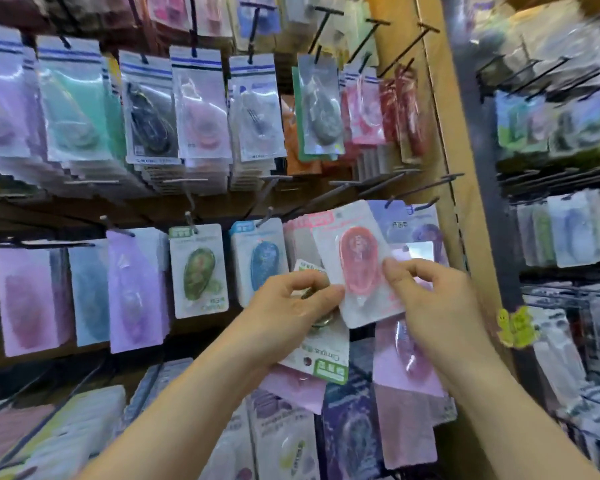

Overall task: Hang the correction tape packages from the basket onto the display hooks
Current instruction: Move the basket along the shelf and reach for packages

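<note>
A correction tape package with a red-pink tape (355,265) is held up in front of the middle row of hooks, tilted slightly left. My right hand (430,299) pinches its right edge, and the thumb of my left hand (291,306) touches its lower left edge. My left hand also grips another package with a green label (321,362), upside down below the first. A pink-labelled stack (303,225) hangs on a hook right behind the raised package. No basket is in view.
Rows of black display hooks (388,188) carry packaged correction tapes: green (198,271), blue (258,261), purple (132,289). A wooden post (440,140) borders the panel on the right; beyond it is another rack (568,230). More packages hang below my arms.
</note>
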Action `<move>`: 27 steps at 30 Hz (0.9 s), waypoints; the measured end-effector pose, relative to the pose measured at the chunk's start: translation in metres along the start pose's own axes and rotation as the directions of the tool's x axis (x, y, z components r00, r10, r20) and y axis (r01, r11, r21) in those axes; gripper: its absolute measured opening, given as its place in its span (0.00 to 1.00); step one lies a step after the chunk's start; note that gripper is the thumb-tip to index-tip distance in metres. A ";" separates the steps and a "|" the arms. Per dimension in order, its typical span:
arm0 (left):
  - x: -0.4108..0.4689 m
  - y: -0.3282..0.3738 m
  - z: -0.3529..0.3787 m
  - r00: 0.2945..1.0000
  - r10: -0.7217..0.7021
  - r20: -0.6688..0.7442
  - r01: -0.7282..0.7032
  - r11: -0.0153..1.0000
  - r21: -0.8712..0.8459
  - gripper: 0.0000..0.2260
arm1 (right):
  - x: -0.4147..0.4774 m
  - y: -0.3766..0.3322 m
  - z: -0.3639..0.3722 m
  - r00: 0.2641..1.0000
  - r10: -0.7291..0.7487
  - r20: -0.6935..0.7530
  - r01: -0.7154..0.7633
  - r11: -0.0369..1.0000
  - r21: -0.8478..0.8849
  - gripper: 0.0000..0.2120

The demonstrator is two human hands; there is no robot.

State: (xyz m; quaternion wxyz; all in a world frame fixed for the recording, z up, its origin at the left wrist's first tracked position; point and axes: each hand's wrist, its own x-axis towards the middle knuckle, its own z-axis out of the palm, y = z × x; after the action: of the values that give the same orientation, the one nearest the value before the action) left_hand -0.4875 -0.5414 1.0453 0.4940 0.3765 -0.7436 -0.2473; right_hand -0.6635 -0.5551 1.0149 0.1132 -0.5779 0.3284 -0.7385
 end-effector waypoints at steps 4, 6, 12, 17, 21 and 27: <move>0.005 -0.002 0.001 0.999 -0.022 -0.043 0.021 1.000 -0.003 0.09 | 0.024 0.006 0.010 0.999 -0.027 -0.047 0.026 0.999 -0.024 0.22; 0.005 -0.001 0.002 0.997 -0.016 -0.079 0.013 0.999 -0.044 0.06 | 0.031 0.006 0.015 0.997 -0.032 -0.077 0.030 0.999 -0.019 0.24; 0.003 -0.001 0.005 0.993 0.022 -0.118 -0.030 0.997 -0.071 0.03 | 0.037 0.014 0.021 0.995 0.024 -0.092 -0.024 1.000 -0.001 0.25; 0.002 0.000 -0.002 0.982 0.091 -0.165 -0.076 0.992 0.097 0.01 | 0.043 0.012 0.022 0.995 -0.037 -0.096 0.014 0.974 -0.226 0.21; 0.006 0.000 -0.021 0.960 0.178 -0.214 -0.084 0.918 0.387 0.04 | 0.042 0.014 0.031 0.997 -0.056 -0.061 0.023 0.896 -0.444 0.23; 0.018 0.021 -0.015 0.990 0.136 -0.034 -0.028 0.432 0.901 0.20 | 0.034 0.019 0.033 0.991 -0.120 -0.064 0.058 0.798 -0.600 0.21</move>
State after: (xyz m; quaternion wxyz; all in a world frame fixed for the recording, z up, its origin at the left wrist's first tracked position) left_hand -0.4844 -0.5428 1.0764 0.2673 0.5565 -0.7526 0.2290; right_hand -0.6476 -0.5996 1.0342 -0.1253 -0.5618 0.5215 -0.6299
